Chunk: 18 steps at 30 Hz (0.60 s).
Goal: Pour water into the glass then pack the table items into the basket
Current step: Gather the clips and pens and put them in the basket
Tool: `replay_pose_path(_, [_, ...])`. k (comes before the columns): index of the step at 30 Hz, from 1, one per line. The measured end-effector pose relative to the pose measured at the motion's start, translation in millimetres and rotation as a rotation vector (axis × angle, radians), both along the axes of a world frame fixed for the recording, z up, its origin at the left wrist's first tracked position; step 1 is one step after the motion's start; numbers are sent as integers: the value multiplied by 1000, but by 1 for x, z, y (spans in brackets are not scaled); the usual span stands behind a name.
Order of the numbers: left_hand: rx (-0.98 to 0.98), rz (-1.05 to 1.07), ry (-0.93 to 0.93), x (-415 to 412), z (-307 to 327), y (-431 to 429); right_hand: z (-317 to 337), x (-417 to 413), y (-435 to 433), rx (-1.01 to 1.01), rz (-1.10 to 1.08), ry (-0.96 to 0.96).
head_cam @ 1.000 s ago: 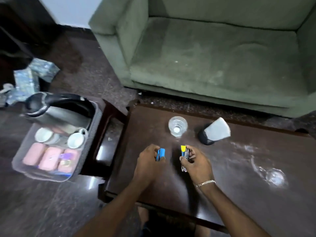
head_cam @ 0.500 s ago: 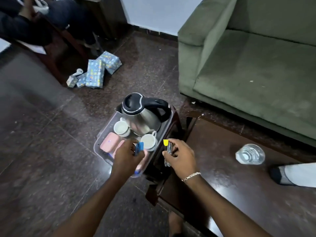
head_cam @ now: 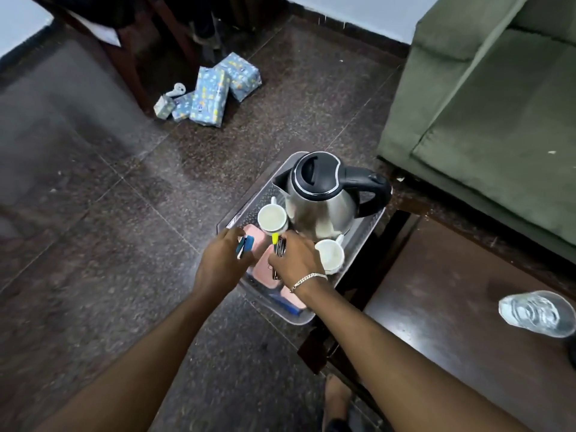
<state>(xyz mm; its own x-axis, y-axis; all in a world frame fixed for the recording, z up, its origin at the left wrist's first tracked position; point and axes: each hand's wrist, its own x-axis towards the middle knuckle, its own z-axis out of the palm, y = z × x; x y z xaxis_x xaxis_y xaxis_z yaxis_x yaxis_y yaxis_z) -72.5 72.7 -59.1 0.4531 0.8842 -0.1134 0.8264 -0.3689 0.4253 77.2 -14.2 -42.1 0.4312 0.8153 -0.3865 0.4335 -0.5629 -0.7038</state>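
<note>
Both hands poised over the clear basket (head_cam: 363,232), each loaded. Left hand (head_cam: 223,263) clenched around a small blue item (head_cam: 242,247), long axis running up and away from the wrist, slightly tilted, blue end sticking out past the fingers (head_cam: 232,236). Right hand (head_cam: 294,260) grasping a slim dark item with a yellow tip (head_cam: 275,239), long axis near upright in this view, yellow end pointing away toward the kettle (head_cam: 321,201), dark end trailing back under the palm. Directly beneath both sets of fingers: pink packets (head_cam: 258,269), the only gap left in the basket. Just beyond the fingers, two white cups (head_cam: 272,217), one beside each hand, then the kettle. Neither hand clearly nearer the drop spot; likely a straight lowering and release. Well off to the right of the right hand, water glass (head_cam: 536,313) standing on the dark desk (head_cam: 452,322).
</note>
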Motion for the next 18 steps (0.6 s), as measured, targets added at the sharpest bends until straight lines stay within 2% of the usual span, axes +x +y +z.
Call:
replay_pose_path(6, [101,-124,123,1,-3,10,-10,-20,16,-89,56,-124])
replay_pose_path(10, [95,-106,159,0,-5,14,-12,-24,18,-101,93,-187])
replay_pose_path(15, [45,-106,157,-1,-8,15,-13,-25,17,-95,90,-179])
replay_pose_path(18, [81,-74,144,1,-4,9,-11,-22,11,-70,62,-133])
